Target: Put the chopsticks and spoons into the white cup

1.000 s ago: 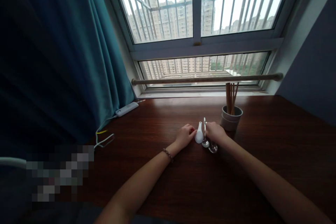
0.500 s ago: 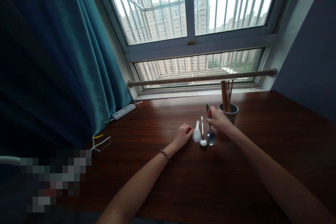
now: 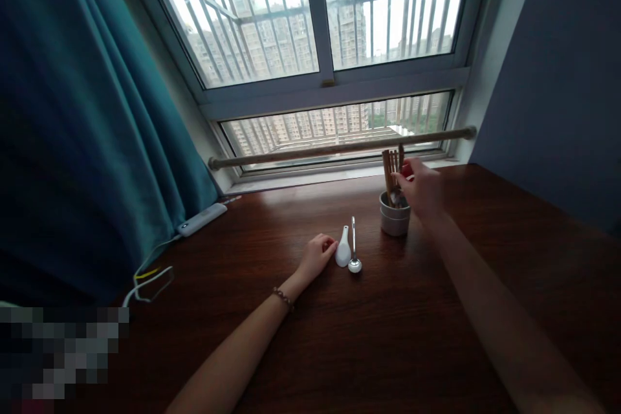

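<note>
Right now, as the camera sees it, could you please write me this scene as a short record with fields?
Left grip: by the table, beside the white spoon; contact unclear
Right grip: holding a metal spoon, bowl end down at the mouth of the cup
Cup: upright, with wooden sticks inside
Ladle: on the table, right of the white spoon
Behind: window; curtain at left

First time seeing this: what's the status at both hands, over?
Right hand holding spoon at cup. Left hand beside white spoon. Sticks in cup, possibly in the way.
</note>
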